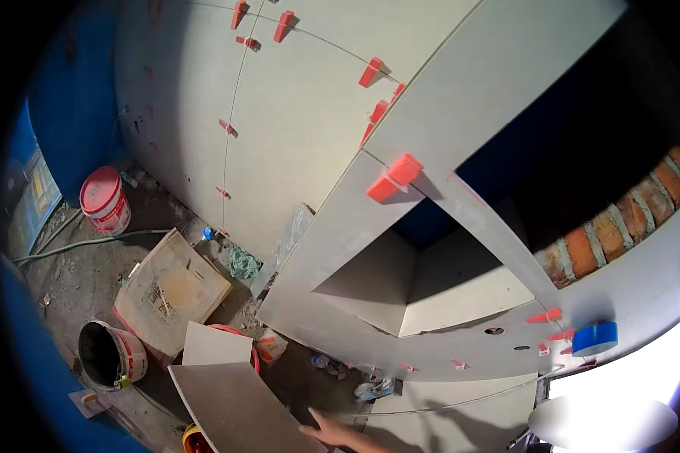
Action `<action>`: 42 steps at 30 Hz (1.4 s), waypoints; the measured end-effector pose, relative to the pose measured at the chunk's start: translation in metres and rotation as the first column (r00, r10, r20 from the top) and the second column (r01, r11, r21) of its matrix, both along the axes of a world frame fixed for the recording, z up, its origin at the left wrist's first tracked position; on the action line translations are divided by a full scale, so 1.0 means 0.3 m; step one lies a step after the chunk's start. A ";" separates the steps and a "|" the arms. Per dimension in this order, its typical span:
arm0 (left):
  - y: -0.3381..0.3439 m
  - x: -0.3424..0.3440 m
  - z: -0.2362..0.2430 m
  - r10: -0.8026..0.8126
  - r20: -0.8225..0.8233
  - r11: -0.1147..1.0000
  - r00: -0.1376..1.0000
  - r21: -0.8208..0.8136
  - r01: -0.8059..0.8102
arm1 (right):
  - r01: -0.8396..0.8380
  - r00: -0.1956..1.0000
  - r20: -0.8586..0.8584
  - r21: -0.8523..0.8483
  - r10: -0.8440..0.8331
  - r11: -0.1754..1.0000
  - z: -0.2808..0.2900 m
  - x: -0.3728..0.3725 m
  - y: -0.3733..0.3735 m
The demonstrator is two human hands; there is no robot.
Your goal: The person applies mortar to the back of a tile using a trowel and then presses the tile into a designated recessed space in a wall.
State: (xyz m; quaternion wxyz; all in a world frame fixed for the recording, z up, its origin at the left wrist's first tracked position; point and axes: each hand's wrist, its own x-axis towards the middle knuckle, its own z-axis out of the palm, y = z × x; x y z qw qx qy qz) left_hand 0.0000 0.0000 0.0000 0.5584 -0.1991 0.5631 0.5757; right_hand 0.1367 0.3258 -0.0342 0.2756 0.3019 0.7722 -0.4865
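My right hand [326, 426] reaches in from the lower edge to the right side of a large pale tile [238, 408], its visible fingers spread and their tips at the tile's edge; I cannot make out a grip. A smaller tile piece [215, 343] lies behind that tile, over a red-rimmed container. My left hand does not show. Above, a tiled wall [295, 113] carries several red levelling wedges [393, 177] and has a recessed niche [431, 294], beside a larger opening edged with exposed brick [604, 234]. A blue cylindrical object [594, 340] is on the wall's lower right part.
A red-lidded bucket [103, 200], a hose [128, 235], a worn cardboard box [170, 291], a dark-mouthed bucket [109, 355], a trowel [89, 402] and a yellow bucket [193, 439] are on the dirty floor [64, 279] at left. Debris lines the wall's foot. A bright area is at lower right.
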 end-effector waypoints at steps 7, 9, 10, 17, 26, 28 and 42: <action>0.025 0.015 0.026 -0.095 -0.049 0.986 0.994 -0.146 0.087 | 0.514 0.765 0.547 -0.200 -0.340 0.834 -0.320 -0.200 0.028; -0.069 0.097 -0.143 -0.072 -0.070 0.987 0.995 -0.148 0.061 | 0.315 0.858 0.475 -0.184 -0.196 0.931 -0.329 -0.250 0.030; -0.074 0.109 -0.177 0.018 -0.057 0.992 0.998 -0.122 -0.025 | 0.267 0.917 0.333 -0.105 -0.219 0.958 -0.326 -0.265 0.014; 0.171 0.088 -0.742 0.035 -0.588 0.733 0.808 -0.535 -0.421 | 0.125 0.983 0.081 0.373 -0.166 0.919 -0.584 -0.426 0.056; 0.402 0.052 -1.054 0.617 -0.571 0.297 0.541 -0.468 -0.832 | -0.048 0.999 0.020 0.373 0.044 0.927 -0.895 -0.622 0.140; 0.391 0.019 -1.125 0.594 -0.556 0.310 0.581 -0.508 -0.804 | -0.076 0.997 -0.003 0.381 0.083 0.921 -0.938 -0.687 0.143; 0.363 -0.083 -1.219 0.194 -0.516 0.412 0.834 -0.729 -0.546 | -0.100 0.995 0.053 0.436 0.085 0.895 -0.968 -0.730 0.119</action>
